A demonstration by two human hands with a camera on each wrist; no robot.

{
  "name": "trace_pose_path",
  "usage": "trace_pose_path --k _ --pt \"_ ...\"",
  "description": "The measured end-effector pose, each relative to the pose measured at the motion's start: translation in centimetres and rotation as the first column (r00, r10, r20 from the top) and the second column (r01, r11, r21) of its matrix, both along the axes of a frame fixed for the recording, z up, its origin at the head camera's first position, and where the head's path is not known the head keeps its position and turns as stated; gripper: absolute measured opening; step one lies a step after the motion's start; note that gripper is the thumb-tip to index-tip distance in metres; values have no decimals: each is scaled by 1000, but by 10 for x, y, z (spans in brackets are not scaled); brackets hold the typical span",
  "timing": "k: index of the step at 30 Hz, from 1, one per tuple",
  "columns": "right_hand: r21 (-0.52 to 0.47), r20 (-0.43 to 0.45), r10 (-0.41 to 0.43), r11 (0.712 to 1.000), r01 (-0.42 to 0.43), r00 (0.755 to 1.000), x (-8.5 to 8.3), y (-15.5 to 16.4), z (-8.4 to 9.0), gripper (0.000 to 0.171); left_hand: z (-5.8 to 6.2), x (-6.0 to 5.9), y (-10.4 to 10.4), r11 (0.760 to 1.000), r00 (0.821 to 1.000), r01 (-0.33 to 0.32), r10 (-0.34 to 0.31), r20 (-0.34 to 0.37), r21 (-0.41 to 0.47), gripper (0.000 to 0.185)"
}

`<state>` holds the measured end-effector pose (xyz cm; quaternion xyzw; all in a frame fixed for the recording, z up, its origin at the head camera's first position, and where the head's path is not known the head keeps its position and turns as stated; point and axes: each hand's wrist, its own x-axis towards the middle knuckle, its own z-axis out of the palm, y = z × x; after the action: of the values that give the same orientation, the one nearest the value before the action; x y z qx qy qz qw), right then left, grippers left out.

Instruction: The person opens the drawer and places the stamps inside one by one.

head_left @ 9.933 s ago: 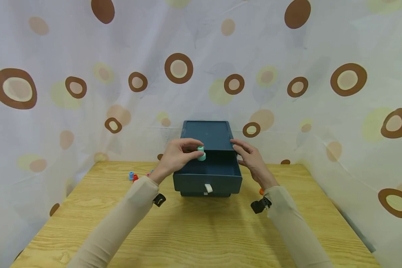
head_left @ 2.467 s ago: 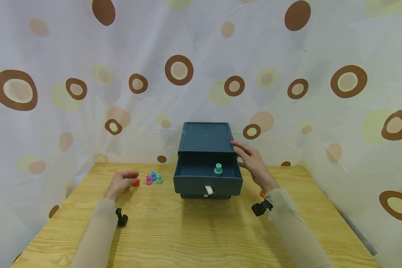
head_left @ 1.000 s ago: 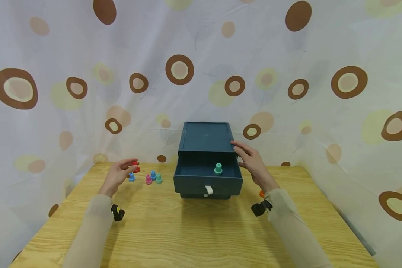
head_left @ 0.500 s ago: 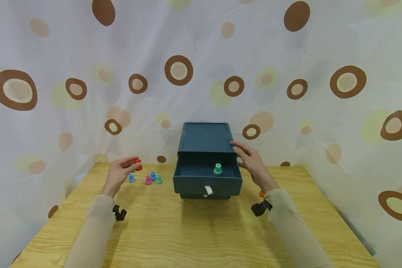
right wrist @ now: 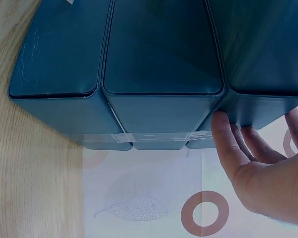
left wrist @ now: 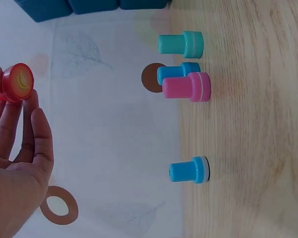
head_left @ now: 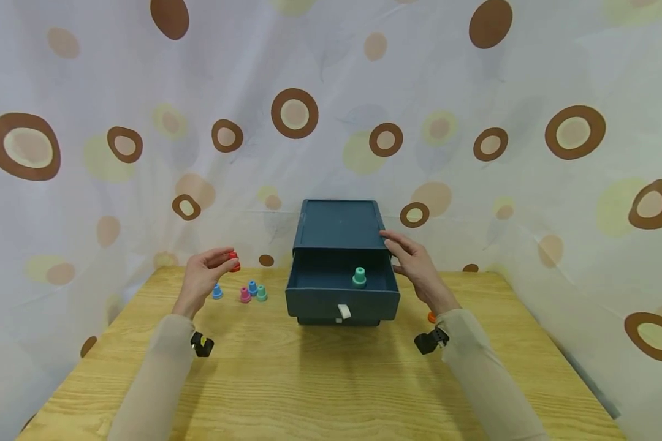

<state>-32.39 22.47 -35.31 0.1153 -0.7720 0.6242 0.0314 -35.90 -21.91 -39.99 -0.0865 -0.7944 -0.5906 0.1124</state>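
Pinching a red stamp [head_left: 233, 261] in my left hand [head_left: 203, 278], thumb and fingertips clamped on it, held up off the table [head_left: 320, 373], left of the drawer box [head_left: 339, 223]. My right hand [head_left: 414, 263] lies against the box's right side, fingers straight and close together, gripping nothing.

Head view only: the top drawer [head_left: 342, 288] is pulled out, with one green stamp [head_left: 358, 277] upright inside and a white pull tab [head_left: 342, 312] on the front. An orange piece [head_left: 430, 317] peeks out by my right wrist; can't tell what it is.

Left wrist view only: the red stamp [left wrist: 17, 83] shows a yellowish mark on its face. The four stamps on the table all stand upright: teal [left wrist: 180, 44], blue [left wrist: 179, 73], pink [left wrist: 186, 87], second blue [left wrist: 188, 169]. The pink one overlaps the first blue from this angle; the second blue stands apart.

Right wrist view only: the box [right wrist: 159, 69] reads as three stacked sections, my thumb [right wrist: 223, 136] touching a corner of it.

Count: stamps: 1 red, 1 green, 1 teal, 1 pink, 2 blue. One box, one open drawer.
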Motion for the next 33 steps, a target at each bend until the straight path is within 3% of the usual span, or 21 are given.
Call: trace_pose_path --k 11,14,18,21,24,33 --pt "4 14 -15 1000 15 1000 -2 -1 -1 50 11 7 17 1000 995 10 -8 -101 18 43" --pt "-1 14 -12 1000 12 1000 -2 -1 0 51 22 20 29 1000 993 13 -12 -116 12 39" --pt "-2 9 -8 1000 8 1000 -1 0 -1 52 27 23 40 1000 992 20 -17 -128 21 37" --pt "5 11 -16 1000 16 1000 0 1 -1 52 20 15 44 999 987 23 -15 -162 45 37" --pt "4 14 -15 1000 15 1000 0 1 -2 52 19 16 50 997 980 19 -4 -198 69 36" --pt "-13 1 -4 1000 4 1000 0 -1 -1 53 32 29 72 989 957 79 -39 -286 128 27"
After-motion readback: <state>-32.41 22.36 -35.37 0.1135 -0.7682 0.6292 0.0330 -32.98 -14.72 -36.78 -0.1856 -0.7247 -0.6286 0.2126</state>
